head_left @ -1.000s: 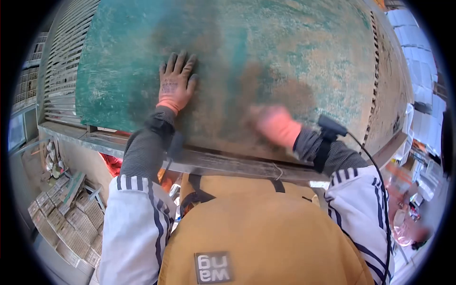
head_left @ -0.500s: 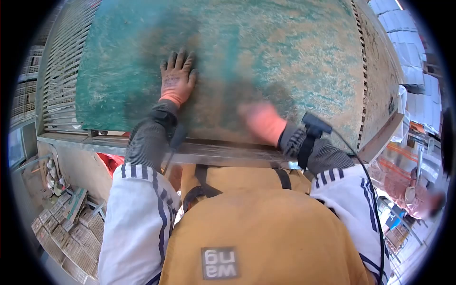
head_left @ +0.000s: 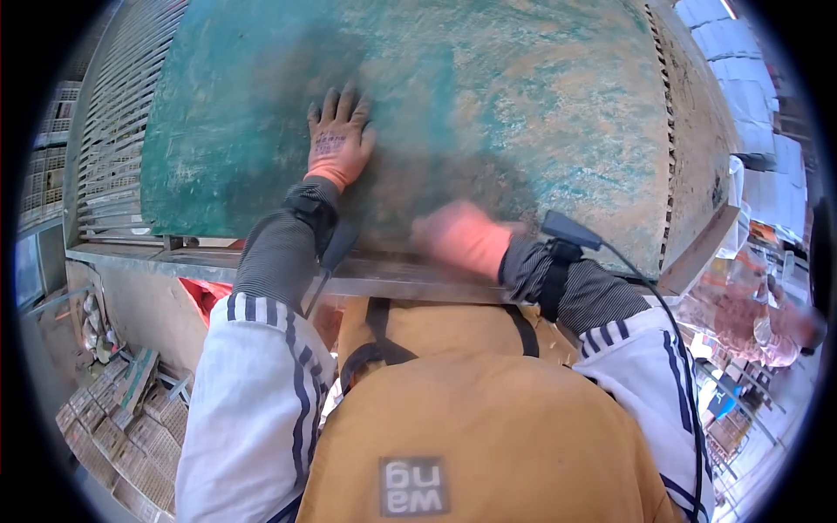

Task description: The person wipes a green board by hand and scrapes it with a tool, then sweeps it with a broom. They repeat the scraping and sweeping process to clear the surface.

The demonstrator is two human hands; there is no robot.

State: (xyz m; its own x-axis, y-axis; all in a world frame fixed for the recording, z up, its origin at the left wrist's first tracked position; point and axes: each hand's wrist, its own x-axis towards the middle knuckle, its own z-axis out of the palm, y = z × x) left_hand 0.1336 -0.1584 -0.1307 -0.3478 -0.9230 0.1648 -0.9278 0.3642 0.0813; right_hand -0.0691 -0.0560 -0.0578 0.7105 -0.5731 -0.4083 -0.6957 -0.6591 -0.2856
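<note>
A: Main thing, quick?
B: Green sheet (head_left: 567,96), broad and flat. Lies across the worktop (head_left: 418,281), slats (head_left: 113,148) showing past its left edge.

A: Surface?
B: Teal-green, worn look. Deeper, cleaner green at left; right half mottled with tan, dusty streaks. Dark smudgy shadows around both hands. Left edge looks straight.

A: Left hand (head_left: 338,144)?
B: Palm down on the sheet, left of middle. Fingers spread moderately wide, pointing to the far side. Glove is orange with grey-brown fingers and small print on the back.

A: Right hand (head_left: 464,239)?
B: Near edge of the sheet, right of the left hand, well apart from it. Orange glove, motion-blurred. Can't tell if the fingers are wide, narrow or holding something.

A: Other materials?
B: Near rail of the worktop: straight, dull, metal-looking. Right of the sheet, a brown, dirt-speckled panel (head_left: 702,131) with a row of dark notches along its left edge. Sleeves: striped grey knit under white cloth with dark stripes. Apron (head_left: 497,410): mustard, smooth, square grey patch. Black cable (head_left: 667,309) runs down the right sleeve. Lattice crates (head_left: 131,436), near left.
</note>
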